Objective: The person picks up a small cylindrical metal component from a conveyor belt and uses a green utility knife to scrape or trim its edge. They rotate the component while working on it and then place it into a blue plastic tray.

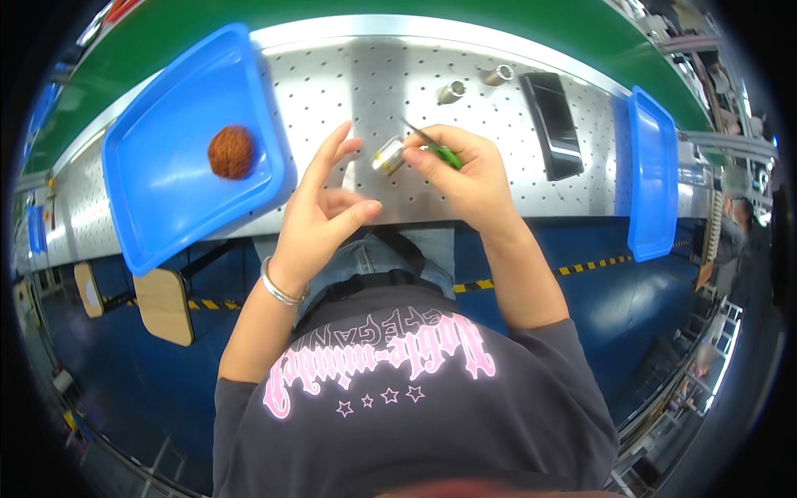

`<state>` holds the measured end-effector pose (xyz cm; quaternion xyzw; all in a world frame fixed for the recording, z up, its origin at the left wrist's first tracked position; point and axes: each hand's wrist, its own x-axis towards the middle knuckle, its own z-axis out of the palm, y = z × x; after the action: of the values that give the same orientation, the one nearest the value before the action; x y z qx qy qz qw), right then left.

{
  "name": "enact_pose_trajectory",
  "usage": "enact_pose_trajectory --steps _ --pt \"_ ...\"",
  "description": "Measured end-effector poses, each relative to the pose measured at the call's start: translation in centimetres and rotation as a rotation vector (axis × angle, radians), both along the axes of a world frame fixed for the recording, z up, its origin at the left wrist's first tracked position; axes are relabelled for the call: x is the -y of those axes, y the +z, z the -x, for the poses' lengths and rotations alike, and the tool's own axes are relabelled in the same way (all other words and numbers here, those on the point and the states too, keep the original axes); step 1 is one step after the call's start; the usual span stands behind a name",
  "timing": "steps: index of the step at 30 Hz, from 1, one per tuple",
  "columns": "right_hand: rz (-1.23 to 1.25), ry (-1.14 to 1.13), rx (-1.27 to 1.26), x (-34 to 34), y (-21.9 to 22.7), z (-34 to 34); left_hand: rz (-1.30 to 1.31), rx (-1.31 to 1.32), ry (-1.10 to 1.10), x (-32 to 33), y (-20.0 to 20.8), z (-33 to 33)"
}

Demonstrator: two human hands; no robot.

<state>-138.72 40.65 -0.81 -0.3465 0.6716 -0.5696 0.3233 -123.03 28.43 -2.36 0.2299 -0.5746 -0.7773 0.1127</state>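
Observation:
My right hand [465, 170] is closed around a small tool with a green handle [448, 158] and a thin dark tip. The tip points up and to the left; its exact kind is not clear. By the thumb and fingertips of that hand is a short silvery metal cylinder [388, 156] with a yellowish patch. I cannot tell whether the fingers grip the cylinder or only touch it. Just left of it, my left hand [320, 207] is open, thumb and fingers spread, holding nothing. A silver bangle [281, 285] circles the left wrist.
Two similar metal cylinders [452, 91] stand farther back on the perforated metal table [320, 91]. A black phone-like slab [553, 124] lies to the right. At the left, a blue tray [166, 191] holds a rust-brown ball of fibre [231, 152]. Another blue tray [652, 174] is far right.

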Motion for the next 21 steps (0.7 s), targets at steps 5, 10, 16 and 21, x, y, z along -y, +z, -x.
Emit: enact_pose_trajectory --steps 5,10,16,21 --pt "-0.052 -0.271 -0.361 -3.5 -0.8 3.6 0.93 0.155 -0.314 1.4 -0.3 0.5" --pt "-0.165 -0.384 -0.561 -5.5 -2.2 5.3 1.293 0.145 -0.029 0.7 0.5 3.9" --pt "-0.061 -0.362 -0.841 -3.5 -3.9 6.7 1.689 -0.197 0.054 2.2 0.4 11.6" --pt "-0.06 -0.352 -0.838 -2.2 -4.4 7.8 1.461 -0.218 -0.098 1.7 -0.7 14.4"
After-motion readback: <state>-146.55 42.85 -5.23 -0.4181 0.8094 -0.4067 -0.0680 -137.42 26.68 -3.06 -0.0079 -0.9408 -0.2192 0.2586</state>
